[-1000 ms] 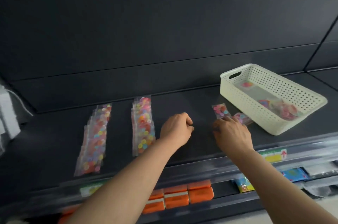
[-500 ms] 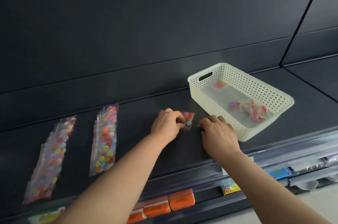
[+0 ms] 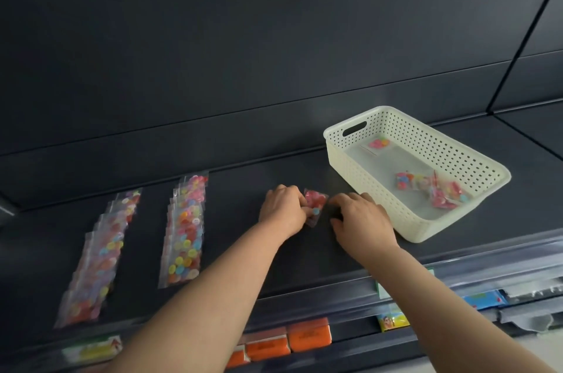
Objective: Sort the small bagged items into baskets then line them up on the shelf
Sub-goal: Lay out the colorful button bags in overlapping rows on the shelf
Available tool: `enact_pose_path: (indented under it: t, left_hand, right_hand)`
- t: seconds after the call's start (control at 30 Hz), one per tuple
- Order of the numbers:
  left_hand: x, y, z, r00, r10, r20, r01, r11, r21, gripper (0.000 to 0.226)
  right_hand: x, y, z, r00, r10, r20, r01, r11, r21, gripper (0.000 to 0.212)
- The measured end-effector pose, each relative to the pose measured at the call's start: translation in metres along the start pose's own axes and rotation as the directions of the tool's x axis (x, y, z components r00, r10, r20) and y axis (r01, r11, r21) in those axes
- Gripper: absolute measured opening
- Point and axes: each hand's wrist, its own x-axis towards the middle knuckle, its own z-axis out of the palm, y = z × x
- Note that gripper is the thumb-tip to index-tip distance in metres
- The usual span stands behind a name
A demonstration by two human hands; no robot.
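while the left hand (image 3: pixel 285 209) pinches a bag (image 3: pixel 316 204), the right hand (image 3: pixel 362 220) curls, its grip hidden.

A dark back panel (image 3: pixel 243 52) fills the far side. Low at the near edge, orange packs (image 3: pixel 309 337) stand side by side in a row. To their right sits a small colourful packet (image 3: pixel 393 320) and, farther right, a blue packet (image 3: pixel 484 299). A blurred yellow-and-white label (image 3: pixel 91 349) lies near left.

A dark grey back wall (image 3: pixel 274 37) of seamed panels was recorded. Orange packs (image 3: pixel 309 337) were noted on a lower shelf (image 3: pixel 350 349). Lighting was subdued.
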Motion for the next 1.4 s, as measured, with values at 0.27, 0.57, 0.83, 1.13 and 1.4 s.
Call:
enact_pose_path:
  t: [0.27,0.57,0.83,1.13,1.4]
  left_hand:
    - [-0.027,-0.024,-0.032,0.978,0.182,-0.105,-0.206,0.924,-0.321,0.017]
    - [-0.064,-0.091,-0.052,0.991,-0.064,-0.119,-0.014,0.827,-0.562,0.006]
    - [-0.114,-0.173,-0.074,0.971,-0.201,-0.130,0.098,0.830,-0.549,0.024]
    - [-0.128,-0.214,-0.069,0.959,-0.145,-0.245,0.073,0.957,-0.282,0.035]
    - [-0.135,-0.224,-0.071,0.942,0.031,-0.336,-0.089,0.983,-0.160,0.028]
  right_hand:
    - [0.001,-0.024,-0.001,0.998,0.064,0.004,-0.055,0.812,0.581,0.039]
    - [-0.011,-0.083,0.013,0.992,0.084,0.092,-0.124,0.627,0.769,0.008]
    - [-0.034,-0.160,0.036,0.959,-0.105,0.263,-0.102,0.736,0.669,0.024]
    - [-0.050,-0.208,0.062,0.976,-0.064,0.207,-0.046,0.872,0.487,0.028]
    - [-0.056,-0.213,0.060,0.962,-0.271,-0.020,0.271,0.955,0.118,0.022]
